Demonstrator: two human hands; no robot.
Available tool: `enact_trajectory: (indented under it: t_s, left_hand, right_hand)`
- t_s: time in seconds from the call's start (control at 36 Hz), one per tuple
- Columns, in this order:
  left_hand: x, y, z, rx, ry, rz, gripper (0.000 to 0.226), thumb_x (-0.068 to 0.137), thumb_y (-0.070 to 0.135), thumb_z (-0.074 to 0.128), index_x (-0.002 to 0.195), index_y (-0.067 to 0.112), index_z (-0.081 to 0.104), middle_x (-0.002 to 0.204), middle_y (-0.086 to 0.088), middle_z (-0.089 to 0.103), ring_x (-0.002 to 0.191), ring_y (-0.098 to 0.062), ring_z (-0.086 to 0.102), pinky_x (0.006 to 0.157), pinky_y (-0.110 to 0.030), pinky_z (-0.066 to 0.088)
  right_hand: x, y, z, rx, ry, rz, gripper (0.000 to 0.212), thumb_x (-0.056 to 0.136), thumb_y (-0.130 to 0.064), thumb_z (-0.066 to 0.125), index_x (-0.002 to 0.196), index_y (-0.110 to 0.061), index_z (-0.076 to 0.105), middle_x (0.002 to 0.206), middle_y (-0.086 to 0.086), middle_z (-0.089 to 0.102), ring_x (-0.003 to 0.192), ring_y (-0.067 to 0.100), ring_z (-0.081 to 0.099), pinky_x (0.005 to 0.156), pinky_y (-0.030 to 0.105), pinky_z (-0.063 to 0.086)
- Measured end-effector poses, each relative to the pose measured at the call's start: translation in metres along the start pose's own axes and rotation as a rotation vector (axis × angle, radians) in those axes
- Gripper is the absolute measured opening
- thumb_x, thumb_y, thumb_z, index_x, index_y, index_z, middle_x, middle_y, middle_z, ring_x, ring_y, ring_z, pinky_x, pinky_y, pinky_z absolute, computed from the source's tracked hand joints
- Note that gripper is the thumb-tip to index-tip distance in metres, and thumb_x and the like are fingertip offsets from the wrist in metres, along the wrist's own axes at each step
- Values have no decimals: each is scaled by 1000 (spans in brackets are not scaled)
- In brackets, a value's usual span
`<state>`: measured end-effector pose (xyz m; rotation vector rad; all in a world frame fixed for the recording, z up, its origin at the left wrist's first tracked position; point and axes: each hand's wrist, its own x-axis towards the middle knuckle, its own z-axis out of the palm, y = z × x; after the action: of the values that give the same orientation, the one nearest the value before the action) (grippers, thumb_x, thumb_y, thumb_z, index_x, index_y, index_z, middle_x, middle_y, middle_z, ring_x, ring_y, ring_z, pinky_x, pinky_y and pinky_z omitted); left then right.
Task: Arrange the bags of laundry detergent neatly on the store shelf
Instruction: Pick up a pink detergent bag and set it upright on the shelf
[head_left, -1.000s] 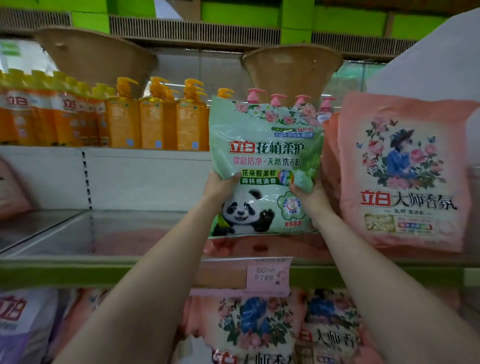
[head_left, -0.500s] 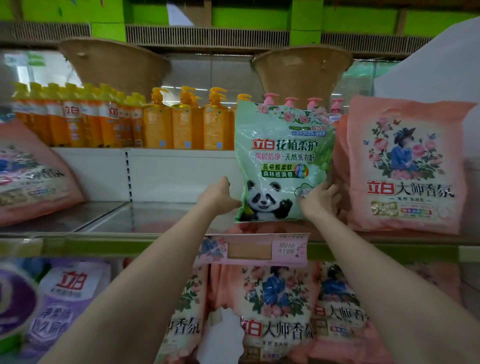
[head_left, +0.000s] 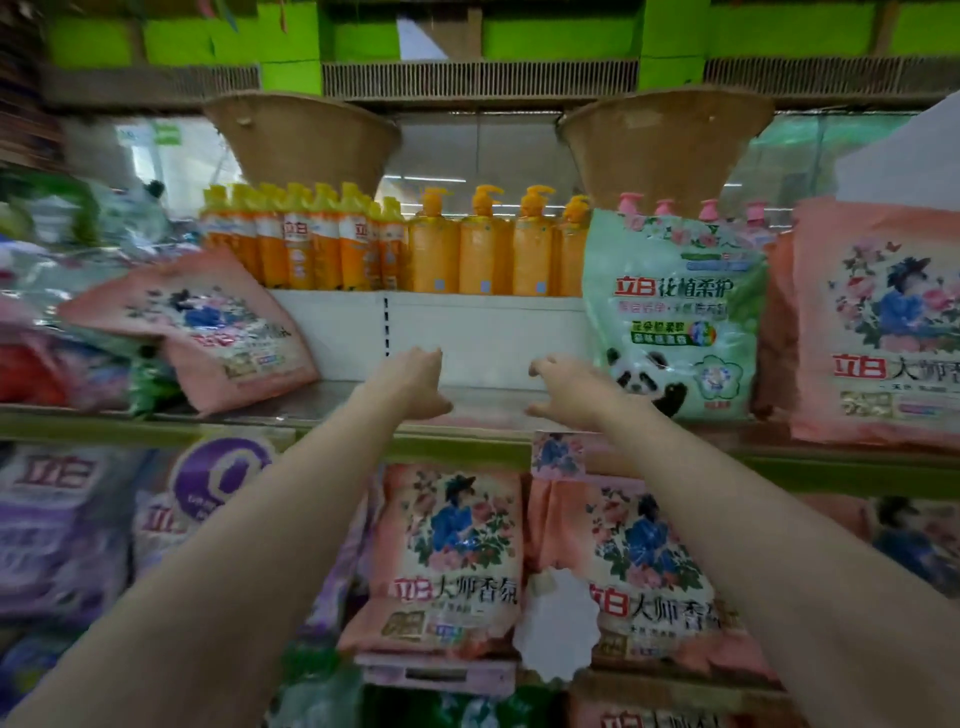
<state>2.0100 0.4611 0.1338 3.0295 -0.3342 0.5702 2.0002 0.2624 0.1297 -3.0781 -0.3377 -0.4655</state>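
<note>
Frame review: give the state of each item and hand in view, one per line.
Green panda bag: upright on the shelf, released, beside the pink bag.
Pink bag on the right: upright.
Pink bag on the left: tilted, leaning.
Left hand: empty, fingers loosely curled.
Right hand: empty, fingers loosely curled.
Orange pump bottles: upright in a row.

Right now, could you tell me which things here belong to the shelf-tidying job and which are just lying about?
Part of the job:
green panda bag, standing upright
tilted pink bag
upright pink bag
shelf
left hand and right hand, both holding nothing

Just there:
orange pump bottles
woven baskets
</note>
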Motion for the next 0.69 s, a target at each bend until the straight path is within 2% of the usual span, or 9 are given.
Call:
enact_trajectory:
  t_s: [0.22, 0.33, 0.5, 0.61, 0.69]
  left_hand:
    - [-53, -89, -20, 109, 6, -118, 47, 81, 40, 62, 116, 11, 48, 122, -12, 56, 112, -32, 53, 90, -42, 49]
    - [-80, -131, -31, 144, 6, -175, 47, 84, 38, 61, 122, 12, 49, 127, -11, 54, 117, -31, 52, 89, -39, 46]
    - [-117, -189, -38, 190, 30, -302, 49, 80, 37, 63, 120, 11, 49, 121, -13, 57, 112, -32, 55, 85, -39, 48]
    - [-138, -221, -43, 248, 34, -375, 53, 80, 43, 62, 122, 13, 49, 126, -11, 56, 116, -30, 54, 90, -39, 46]
    - [-150, -240, -47, 255, 39, -422, 50, 82, 39, 59, 123, 13, 49, 128, -11, 55, 118, -32, 53, 94, -41, 43]
  right_hand:
    - [9, -83, 1, 13, 28, -81, 56, 90, -44, 57, 135, -14, 41, 139, 6, 45, 124, 29, 47, 98, 42, 43]
    - [16, -128, 2, 22, 31, -128, 57, 90, -44, 57, 136, -15, 41, 140, 7, 44, 126, 28, 46, 100, 44, 42]
    - [29, -199, 2, 49, 33, -214, 58, 88, -45, 58, 136, -16, 41, 141, 7, 44, 127, 28, 45, 101, 45, 42]
    - [34, -242, 3, 28, 39, -277, 61, 87, -46, 58, 138, -17, 38, 139, 10, 45, 127, 30, 46, 99, 44, 43]
    - [39, -268, 4, 41, 50, -330, 59, 87, -44, 59, 134, -14, 40, 139, 11, 45, 127, 30, 44, 102, 45, 41]
